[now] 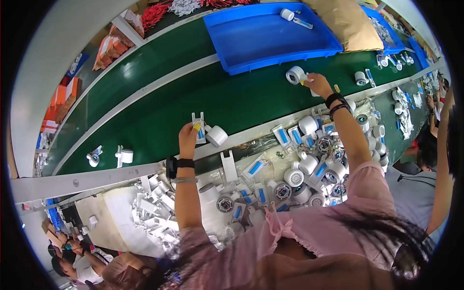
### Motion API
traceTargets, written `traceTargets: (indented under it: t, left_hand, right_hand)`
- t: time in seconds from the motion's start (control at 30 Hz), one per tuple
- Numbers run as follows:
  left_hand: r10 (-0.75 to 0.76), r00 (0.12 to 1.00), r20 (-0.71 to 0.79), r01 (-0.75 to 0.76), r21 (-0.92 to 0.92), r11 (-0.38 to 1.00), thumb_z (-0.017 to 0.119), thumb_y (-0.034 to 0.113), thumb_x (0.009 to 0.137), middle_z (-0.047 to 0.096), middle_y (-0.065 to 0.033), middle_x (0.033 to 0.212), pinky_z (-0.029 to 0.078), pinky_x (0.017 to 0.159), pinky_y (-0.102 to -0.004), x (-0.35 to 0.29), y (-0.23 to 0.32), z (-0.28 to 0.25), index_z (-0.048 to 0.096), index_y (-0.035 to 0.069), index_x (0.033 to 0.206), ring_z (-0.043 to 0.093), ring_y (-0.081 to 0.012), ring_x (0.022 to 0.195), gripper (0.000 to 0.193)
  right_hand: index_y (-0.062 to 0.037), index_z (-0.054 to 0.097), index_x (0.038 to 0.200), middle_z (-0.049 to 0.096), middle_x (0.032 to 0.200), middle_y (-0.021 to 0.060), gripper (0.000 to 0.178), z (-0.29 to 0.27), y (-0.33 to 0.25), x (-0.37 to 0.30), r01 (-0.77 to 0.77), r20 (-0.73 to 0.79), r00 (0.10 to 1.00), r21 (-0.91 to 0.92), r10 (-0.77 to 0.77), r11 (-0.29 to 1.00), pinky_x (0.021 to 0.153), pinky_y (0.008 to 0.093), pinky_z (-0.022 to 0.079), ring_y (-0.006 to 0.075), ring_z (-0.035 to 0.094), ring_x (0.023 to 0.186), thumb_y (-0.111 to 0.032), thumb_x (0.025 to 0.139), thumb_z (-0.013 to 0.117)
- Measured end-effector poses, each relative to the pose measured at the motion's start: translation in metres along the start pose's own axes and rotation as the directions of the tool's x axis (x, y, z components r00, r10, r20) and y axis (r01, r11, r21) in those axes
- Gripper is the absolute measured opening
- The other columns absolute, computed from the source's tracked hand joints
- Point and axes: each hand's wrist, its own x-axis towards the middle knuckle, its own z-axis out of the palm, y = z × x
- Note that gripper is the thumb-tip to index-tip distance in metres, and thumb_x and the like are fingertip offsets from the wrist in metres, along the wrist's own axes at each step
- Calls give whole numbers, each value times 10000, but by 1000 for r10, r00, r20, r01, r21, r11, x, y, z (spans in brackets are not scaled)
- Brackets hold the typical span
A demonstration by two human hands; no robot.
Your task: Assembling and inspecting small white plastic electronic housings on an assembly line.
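On the green conveyor belt, my left hand is closed on a white bracket piece with a blue strip. A white cylindrical housing sits right beside that piece and seems joined to it. Farther right and across the belt, my right hand pinches the side of another white cylindrical housing, its dark round end facing left. Yellow covers show on fingertips of both hands. My right palm hides part of a white piece under it.
White housings and parts heap on the near worktable, with white brackets piled left. A metal rail edges the belt. Beyond stand a blue tray and a brown sack. Two units lie on the belt's left. Other people work nearby.
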Motion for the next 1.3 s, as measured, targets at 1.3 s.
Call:
traceTargets:
  t: [1.3]
  left_hand:
    - [27, 993, -117, -43, -138, 989, 661, 143, 892, 593, 26, 812, 367, 620, -219, 7, -1, -6, 646, -24, 1009, 485, -53, 718, 204]
  right_hand:
    - [-21, 559, 1131, 593, 1074, 201, 353, -105, 12, -211, -234, -487, 864, -169, 125, 957, 830, 458, 471, 400, 564, 997, -122, 803, 642]
